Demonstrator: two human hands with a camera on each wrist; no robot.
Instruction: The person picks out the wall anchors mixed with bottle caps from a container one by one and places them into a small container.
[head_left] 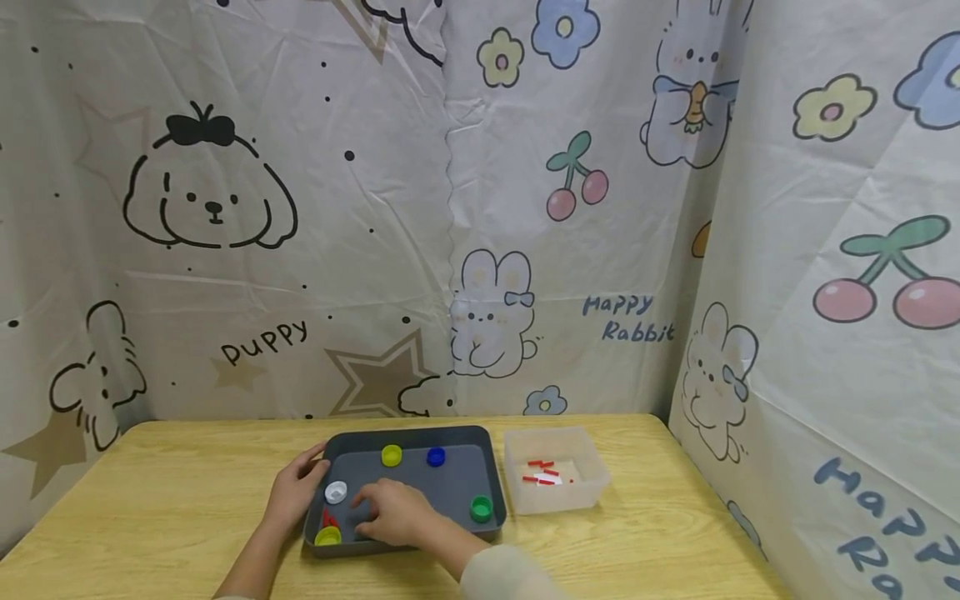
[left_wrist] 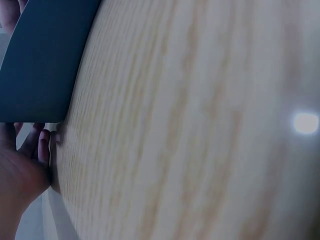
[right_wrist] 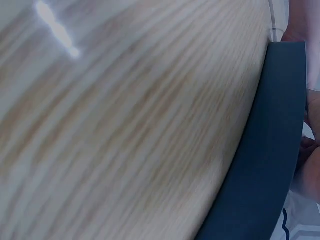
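A dark grey tray (head_left: 450, 483) lies on the table with small round bottle caps in it. The left hand (head_left: 294, 490) holds the tray's left side, thumb near the rim; in the left wrist view its fingers are partly hidden by the tray wall. Inside the tray's front left part, the right hand (head_left: 401, 512) reaches in with bent fingers, thumb and forefinger apart and nothing visible between them. Left of it are a white cap (head_left: 336, 492), some red pieces (head_left: 329, 519) and a yellow cap (head_left: 327, 537). Another yellow cap (head_left: 392, 455) and a blue cap (head_left: 436, 457) sit farther back.
A green cap (head_left: 482, 508) stands in the tray's front right corner. Right beside the tray is a translucent plastic box (head_left: 558, 498) holding several short red sticks (head_left: 551, 472) and a white scrap. Printed curtains (head_left: 375, 275) hang behind the wooden table (head_left: 165, 500).
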